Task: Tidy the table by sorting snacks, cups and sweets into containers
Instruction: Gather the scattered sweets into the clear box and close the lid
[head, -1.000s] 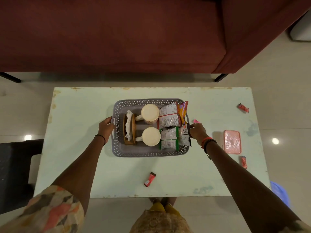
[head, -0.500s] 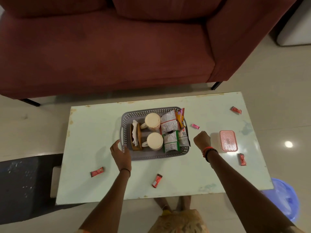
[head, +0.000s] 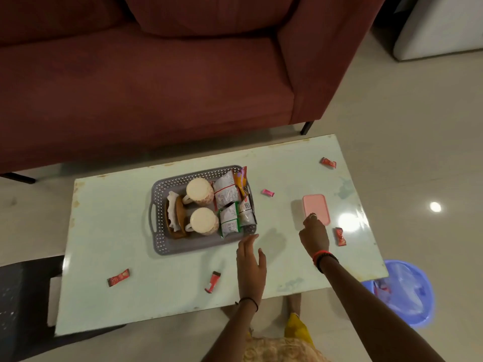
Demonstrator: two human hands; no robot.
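A grey perforated tray [head: 160, 197] sits mid-table holding two cream cups [head: 199, 191], a brown napkin holder and several snack packets [head: 226, 192]. To its right lies a closed pink box [head: 316, 208]. My right hand [head: 314, 233] reaches to the box's near edge, fingertips touching it, holding nothing. My left hand [head: 251, 262] hovers open over the table just below the tray's right corner. Red wrapped sweets lie loose: one at the front left [head: 119, 277], one at the front middle [head: 212, 281], one beside the box [head: 340, 236], one far right [head: 328, 162]. A pink sweet [head: 268, 192] lies between tray and box.
The pale green table [head: 109, 231] stands before a dark red sofa [head: 146, 82]. A blue bin [head: 403, 291] with a plastic liner sits on the floor at the table's right front corner. A dark chair or mat is at the lower left.
Both hands have let go of the tray's handles. The left hand crossed to the right below the tray; the right hand moved right to the pink box. The camera view rose and shifted.
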